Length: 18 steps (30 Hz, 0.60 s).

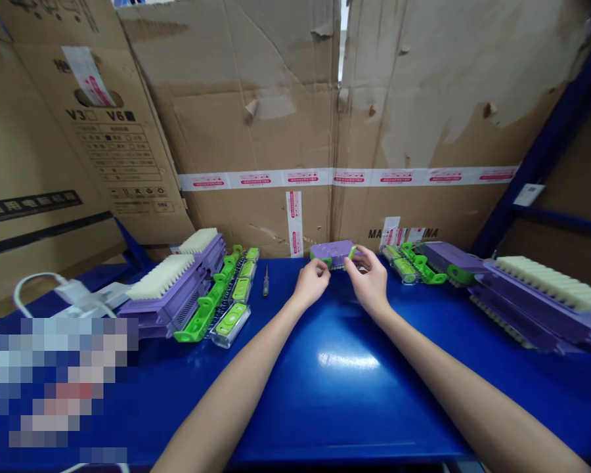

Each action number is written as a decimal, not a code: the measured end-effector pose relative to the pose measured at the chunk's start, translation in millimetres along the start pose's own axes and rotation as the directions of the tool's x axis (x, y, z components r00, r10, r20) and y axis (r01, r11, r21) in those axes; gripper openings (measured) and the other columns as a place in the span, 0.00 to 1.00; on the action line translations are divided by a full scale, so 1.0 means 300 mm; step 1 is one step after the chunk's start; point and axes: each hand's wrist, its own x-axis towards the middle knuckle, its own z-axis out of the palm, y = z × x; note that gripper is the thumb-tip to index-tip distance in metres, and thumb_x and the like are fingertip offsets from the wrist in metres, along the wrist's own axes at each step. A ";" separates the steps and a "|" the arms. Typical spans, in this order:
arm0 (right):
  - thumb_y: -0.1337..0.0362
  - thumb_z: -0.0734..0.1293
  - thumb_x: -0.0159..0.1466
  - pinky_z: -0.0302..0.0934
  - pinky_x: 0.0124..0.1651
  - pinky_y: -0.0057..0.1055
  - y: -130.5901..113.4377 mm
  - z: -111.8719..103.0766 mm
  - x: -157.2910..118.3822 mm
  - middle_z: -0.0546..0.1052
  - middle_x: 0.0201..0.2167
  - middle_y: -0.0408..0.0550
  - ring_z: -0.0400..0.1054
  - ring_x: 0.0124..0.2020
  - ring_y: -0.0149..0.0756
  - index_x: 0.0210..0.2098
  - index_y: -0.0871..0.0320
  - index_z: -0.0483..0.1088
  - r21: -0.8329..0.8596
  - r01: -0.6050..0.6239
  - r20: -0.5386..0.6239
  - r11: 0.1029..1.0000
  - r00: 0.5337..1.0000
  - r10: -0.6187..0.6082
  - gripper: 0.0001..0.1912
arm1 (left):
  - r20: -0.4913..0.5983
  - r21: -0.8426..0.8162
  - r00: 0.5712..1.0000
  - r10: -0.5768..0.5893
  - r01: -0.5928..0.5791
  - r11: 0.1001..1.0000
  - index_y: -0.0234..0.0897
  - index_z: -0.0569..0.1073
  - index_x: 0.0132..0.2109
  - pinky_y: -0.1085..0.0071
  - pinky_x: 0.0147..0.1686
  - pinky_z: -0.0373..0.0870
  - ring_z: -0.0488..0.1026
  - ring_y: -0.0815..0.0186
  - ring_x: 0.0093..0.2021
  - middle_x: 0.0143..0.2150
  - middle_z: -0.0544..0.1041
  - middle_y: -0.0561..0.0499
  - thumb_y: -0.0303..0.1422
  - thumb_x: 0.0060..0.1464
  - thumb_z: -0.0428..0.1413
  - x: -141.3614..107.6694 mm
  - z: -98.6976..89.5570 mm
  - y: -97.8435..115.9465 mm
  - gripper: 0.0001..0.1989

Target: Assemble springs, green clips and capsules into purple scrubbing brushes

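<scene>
A purple plastic part (pixel 332 249) rests at the back of the blue table, against the cardboard, between my two hands. My left hand (pixel 313 279) is at its left front side, with fingers pinched by a bright green piece (pixel 328 261); whether it grips that piece is hard to make out. On the other side my right hand (pixel 369 279) has thumb and forefinger closed on a small yellow-green piece (pixel 352 251), at the right end of the purple part. Fingers partly cover the front of the purple part.
Purple parts with cream sponge blocks (pixel 162 276) are stacked at left, beside green brackets (pixel 209 302) and clear-and-green pieces (pixel 231 322). A screwdriver (pixel 266 282) lies nearby. More purple parts (pixel 526 309) and green brackets (pixel 421 266) sit at right. Cardboard (pixel 256 131) walls the back.
</scene>
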 end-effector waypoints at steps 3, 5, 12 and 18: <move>0.53 0.67 0.53 0.68 0.36 0.34 0.009 -0.018 0.024 0.75 0.36 0.52 0.71 0.33 0.37 0.49 0.62 0.66 0.050 -0.079 -0.082 0.996 0.993 0.083 0.28 | -0.026 0.516 0.942 0.333 -0.273 0.812 0.37 0.68 0.43 0.66 0.40 0.66 0.71 0.60 0.43 0.40 0.73 0.44 0.28 0.54 0.49 -0.013 -0.020 -0.021 0.09; 0.52 0.68 0.52 0.69 0.32 0.34 0.013 -0.030 0.038 0.74 0.37 0.53 0.71 0.31 0.37 0.50 0.62 0.65 0.113 -0.142 -0.106 0.983 0.982 0.154 0.30 | 0.059 0.670 0.885 0.462 -0.379 0.639 0.36 0.66 0.50 0.61 0.47 0.64 0.65 0.55 0.52 0.51 0.69 0.40 0.27 0.53 0.49 -0.017 -0.027 -0.033 0.16; 0.54 0.69 0.50 0.70 0.32 0.35 0.033 -0.058 0.079 0.73 0.32 0.47 0.72 0.28 0.35 0.51 0.61 0.61 0.280 -0.200 -0.225 0.939 0.937 0.267 0.32 | 0.139 0.724 0.869 0.475 -0.416 0.550 0.36 0.54 0.62 0.53 0.59 0.47 0.51 0.53 0.63 0.63 0.58 0.42 0.30 0.53 0.49 0.000 -0.021 -0.069 0.30; 0.54 0.69 0.51 0.70 0.32 0.35 0.055 -0.082 0.101 0.71 0.30 0.43 0.71 0.27 0.34 0.49 0.60 0.61 0.317 -0.192 -0.271 0.929 0.920 0.283 0.30 | 0.021 0.805 0.877 0.480 -0.300 0.512 0.34 0.59 0.60 0.48 0.55 0.50 0.63 0.51 0.52 0.49 0.69 0.38 0.37 0.56 0.48 -0.007 -0.049 -0.036 0.26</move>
